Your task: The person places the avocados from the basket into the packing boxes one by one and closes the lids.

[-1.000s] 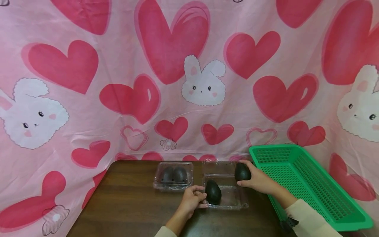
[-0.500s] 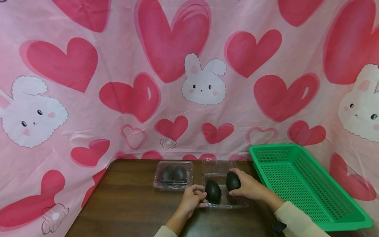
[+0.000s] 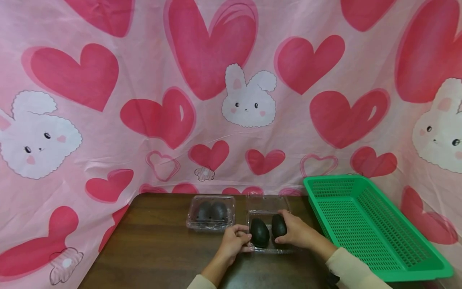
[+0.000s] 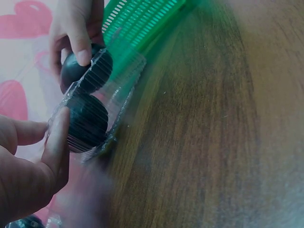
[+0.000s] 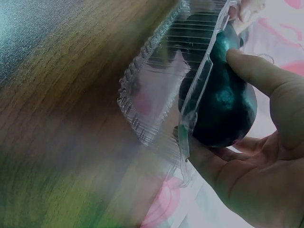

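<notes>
An opened clear plastic clamshell box (image 3: 267, 211) stands on the table with its lid folded back. One dark avocado (image 3: 259, 233) lies in its left half. My left hand (image 3: 231, 245) pinches the box's left wall between thumb and fingers, as the left wrist view also shows. With my right hand (image 3: 298, 232) I grip a second avocado (image 3: 278, 226) at the right half of the box, just beside the first. The right wrist view has this avocado (image 5: 228, 104) partly above the rim; whether it touches the bottom is hidden.
Left of the open box stands a closed clear clamshell (image 3: 211, 225) with two dark avocados (image 3: 204, 210) inside. A green perforated basket (image 3: 382, 233) sits at the right. Behind the wooden table (image 3: 162, 249) hangs a pink cloth (image 3: 231, 160) with hearts and rabbits.
My right hand has carried its avocado leftward and down, from the box's right edge to beside the other avocado. My left hand stays on the box wall.
</notes>
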`<state>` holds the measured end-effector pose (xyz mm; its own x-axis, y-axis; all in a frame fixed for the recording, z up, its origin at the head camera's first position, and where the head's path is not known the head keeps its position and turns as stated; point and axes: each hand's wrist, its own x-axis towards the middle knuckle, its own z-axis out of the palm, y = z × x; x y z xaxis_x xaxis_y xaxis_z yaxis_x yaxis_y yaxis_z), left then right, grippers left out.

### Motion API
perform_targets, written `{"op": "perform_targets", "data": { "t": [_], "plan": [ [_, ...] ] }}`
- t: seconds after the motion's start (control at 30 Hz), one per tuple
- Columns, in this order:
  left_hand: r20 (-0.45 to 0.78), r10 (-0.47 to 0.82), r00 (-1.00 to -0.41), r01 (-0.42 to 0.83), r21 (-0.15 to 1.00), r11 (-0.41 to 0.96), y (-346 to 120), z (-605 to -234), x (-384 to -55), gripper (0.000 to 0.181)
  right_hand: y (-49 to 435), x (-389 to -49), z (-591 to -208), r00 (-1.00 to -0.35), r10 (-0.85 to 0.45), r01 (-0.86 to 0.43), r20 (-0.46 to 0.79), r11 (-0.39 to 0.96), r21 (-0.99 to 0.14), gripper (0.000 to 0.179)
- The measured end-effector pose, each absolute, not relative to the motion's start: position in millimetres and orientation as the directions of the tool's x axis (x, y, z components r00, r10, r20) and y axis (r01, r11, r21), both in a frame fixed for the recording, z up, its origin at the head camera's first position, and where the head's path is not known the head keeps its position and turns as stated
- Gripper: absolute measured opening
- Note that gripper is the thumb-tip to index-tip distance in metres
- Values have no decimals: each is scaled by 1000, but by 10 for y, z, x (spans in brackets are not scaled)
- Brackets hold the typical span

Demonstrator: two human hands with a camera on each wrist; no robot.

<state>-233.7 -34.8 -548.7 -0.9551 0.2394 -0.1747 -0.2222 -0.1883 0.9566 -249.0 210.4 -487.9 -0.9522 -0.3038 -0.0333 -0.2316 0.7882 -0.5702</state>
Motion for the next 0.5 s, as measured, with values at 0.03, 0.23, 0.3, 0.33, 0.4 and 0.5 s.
{"op": "perform_targets", "data": {
  "t": [0.03, 0.23, 0.3, 0.33, 0.4, 0.5],
  "plan": [
    [-175, 239, -955, -223, 957, -187, -350, -5488, -2338, 33, 2092, -2488, -4883, -953, -302, -229, -36, 790, -569, 89],
    [-173, 240, -955, -221, 957, -189, -359, -5484, -2339, 33, 2045, -2499, -4941, -944, -327, -253, -46, 806, -535, 83],
    [-173, 241, -955, -221, 957, -189, -360, -5482, -2340, 33, 2032, -2502, -4961, -940, -339, -267, -43, 807, -527, 81],
    [-176, 241, -954, -224, 956, -189, -360, -5479, -2340, 34, 2025, -2501, -4971, -939, -340, -269, -42, 807, -526, 81],
    [-178, 241, -954, -227, 955, -190, -359, -5474, -2340, 34, 2011, -2497, -4980, -941, -336, -264, -44, 808, -527, 80],
    [-177, 244, -953, -227, 955, -193, -355, -5474, -2340, 34, 1986, -2481, -4988, -947, -315, -241, -55, 815, -527, 81]
  ]
}}
